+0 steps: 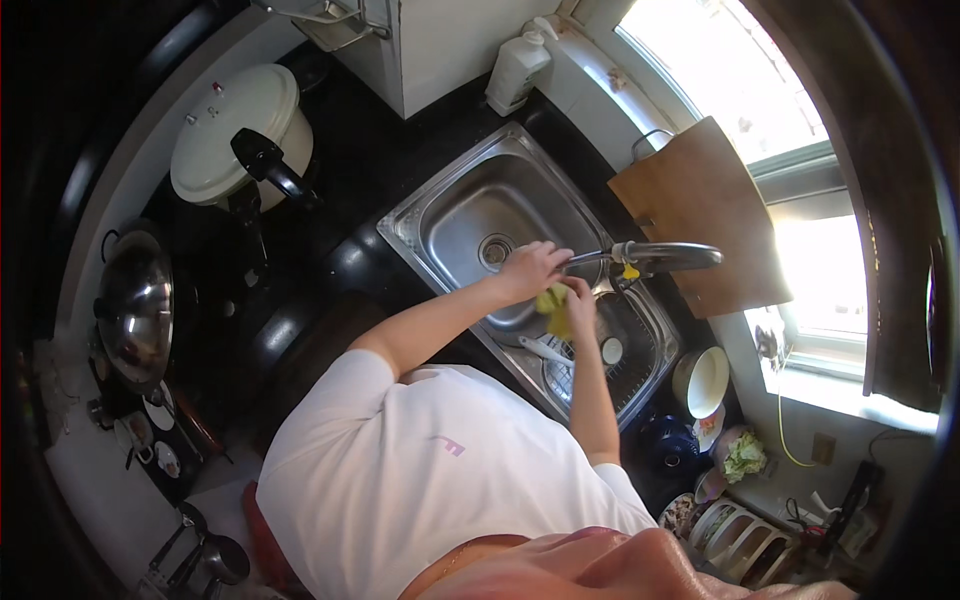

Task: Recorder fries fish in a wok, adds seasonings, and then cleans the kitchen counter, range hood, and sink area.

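Note:
Over the double-bowl stainless steel sink point(517, 139) both my hands are close together below the curved faucet point(667, 256). My right hand point(582, 309) holds a yellow-green cloth or sponge point(555, 306), which hangs down beside its fingers. My left hand point(531, 270) is at the end of the faucet spout, just above the cloth; whether it grips the spout or the cloth's upper end is hidden. In the smaller bowl are a wire rack point(561, 384), a white-handled brush or tool point(541, 348) and a small white round item point(611, 350).
A wooden cutting board point(705, 217) leans by the window. A white pump bottle point(517, 71) stands behind the sink. On the left are a white pressure cooker point(232, 139) and a wok with a metal lid point(139, 315). Bowls, including a cream one point(701, 382), stand at right.

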Available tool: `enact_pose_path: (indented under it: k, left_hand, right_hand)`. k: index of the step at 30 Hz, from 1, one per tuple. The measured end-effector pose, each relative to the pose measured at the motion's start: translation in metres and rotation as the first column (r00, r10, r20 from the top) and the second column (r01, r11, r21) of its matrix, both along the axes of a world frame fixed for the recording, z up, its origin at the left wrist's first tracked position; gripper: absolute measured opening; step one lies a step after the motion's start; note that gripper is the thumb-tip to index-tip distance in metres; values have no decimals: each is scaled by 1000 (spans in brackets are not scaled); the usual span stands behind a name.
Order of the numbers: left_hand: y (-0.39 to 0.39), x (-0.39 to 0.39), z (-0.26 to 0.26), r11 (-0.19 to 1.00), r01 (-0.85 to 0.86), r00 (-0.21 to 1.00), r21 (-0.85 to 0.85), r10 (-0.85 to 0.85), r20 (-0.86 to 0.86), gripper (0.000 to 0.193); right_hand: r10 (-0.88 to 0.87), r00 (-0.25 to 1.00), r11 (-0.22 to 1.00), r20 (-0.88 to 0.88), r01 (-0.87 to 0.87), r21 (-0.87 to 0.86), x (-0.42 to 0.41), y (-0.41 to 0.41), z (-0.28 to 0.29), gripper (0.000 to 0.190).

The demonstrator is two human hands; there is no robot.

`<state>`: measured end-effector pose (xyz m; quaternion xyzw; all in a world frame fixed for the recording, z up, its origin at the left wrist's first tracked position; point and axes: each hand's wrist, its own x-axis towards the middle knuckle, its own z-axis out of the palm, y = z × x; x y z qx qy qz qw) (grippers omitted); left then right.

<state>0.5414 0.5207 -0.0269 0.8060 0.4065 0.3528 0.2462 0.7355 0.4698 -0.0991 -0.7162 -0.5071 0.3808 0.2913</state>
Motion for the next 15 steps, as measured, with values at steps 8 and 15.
enact_pose_path:
  k: [8,15]
  left_hand:
    - [83,31,-29,997,-31,997,-65,35,67,19]
    - [52,-63,-120,864,-352,926,-359,376,-2,24]
  right_hand:
    - [-417,504,908,-756,272,-320,-39,75,-96,36]
    - [-195,771,958,-607,16,-287,-54,131,-97,31]
